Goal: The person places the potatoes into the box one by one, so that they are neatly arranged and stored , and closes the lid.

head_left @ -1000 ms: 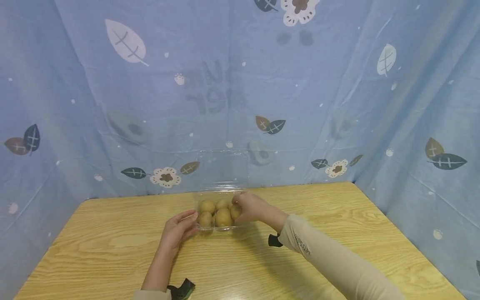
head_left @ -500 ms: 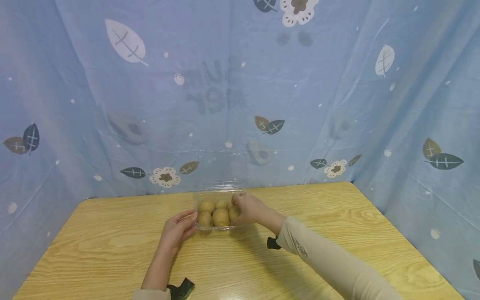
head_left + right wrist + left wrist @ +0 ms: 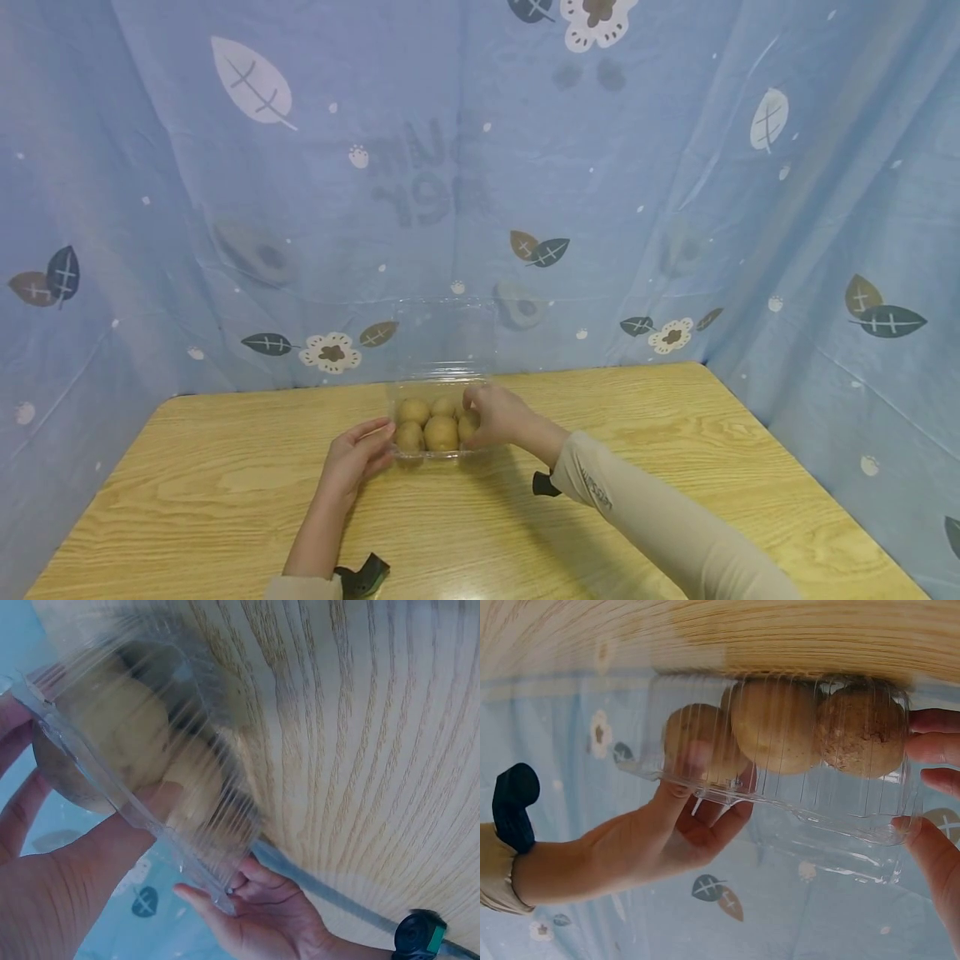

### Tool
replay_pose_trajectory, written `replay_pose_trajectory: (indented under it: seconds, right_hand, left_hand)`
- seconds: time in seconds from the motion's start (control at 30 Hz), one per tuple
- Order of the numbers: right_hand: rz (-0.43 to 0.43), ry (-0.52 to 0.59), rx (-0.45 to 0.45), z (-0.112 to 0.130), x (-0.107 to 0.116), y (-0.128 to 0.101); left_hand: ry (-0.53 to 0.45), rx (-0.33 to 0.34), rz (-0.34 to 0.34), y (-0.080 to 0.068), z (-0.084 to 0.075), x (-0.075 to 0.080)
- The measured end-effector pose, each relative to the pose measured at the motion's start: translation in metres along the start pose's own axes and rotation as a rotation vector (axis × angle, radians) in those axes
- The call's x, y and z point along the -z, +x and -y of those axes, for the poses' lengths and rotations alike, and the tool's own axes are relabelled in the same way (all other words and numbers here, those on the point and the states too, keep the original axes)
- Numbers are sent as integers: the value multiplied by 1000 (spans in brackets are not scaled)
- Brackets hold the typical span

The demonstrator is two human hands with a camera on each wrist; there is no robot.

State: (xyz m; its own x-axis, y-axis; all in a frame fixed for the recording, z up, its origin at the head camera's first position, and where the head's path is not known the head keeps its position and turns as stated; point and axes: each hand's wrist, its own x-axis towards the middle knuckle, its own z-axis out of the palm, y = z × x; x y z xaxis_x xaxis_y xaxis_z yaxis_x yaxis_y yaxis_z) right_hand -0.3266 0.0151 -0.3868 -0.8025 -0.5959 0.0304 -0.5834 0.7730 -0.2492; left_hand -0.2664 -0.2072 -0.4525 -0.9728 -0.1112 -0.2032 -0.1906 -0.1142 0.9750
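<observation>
While you look down from the head view, your left hand (image 3: 358, 454) rests against the left wall of the clear box (image 3: 437, 427) on the wooden surface (image 3: 675, 433), fingers straight, its lid standing open. Your right hand (image 3: 501, 414) curls over the right rim onto a brown fruit (image 3: 469, 425). From the left wrist, three fruits (image 3: 776, 726) show through the ribbed plastic. From the right wrist, your thumb presses the box's edge (image 3: 112, 802); that grip holds the box.
</observation>
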Motion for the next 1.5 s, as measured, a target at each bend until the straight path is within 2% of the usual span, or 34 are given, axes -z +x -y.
replay_pose_trajectory:
  seconds: [0.17, 0.67, 1.03, 1.3, 1.4, 1.5]
  right_hand:
    - [-5, 17, -6, -2, 2, -2]
    - [-11, 30, 53, -6, 6, -4]
    - [12, 76, 25, -7, 9, -4]
    - [-38, 231, 46, -22, 13, -2]
    - [-86, 275, 67, -28, 16, -2]
    - [-106, 321, 52, -33, 18, 0]
  left_hand:
    - [-12, 4, -1, 0, -1, -2]
    - [-13, -19, -17, 4, -1, -7]
    - [-10, -29, -7, 4, -3, -8]
    - [14, -17, -4, 2, -2, -7]
    - [18, -11, -18, 2, 0, -3]
    - [35, 0, -49, 3, -1, 3]
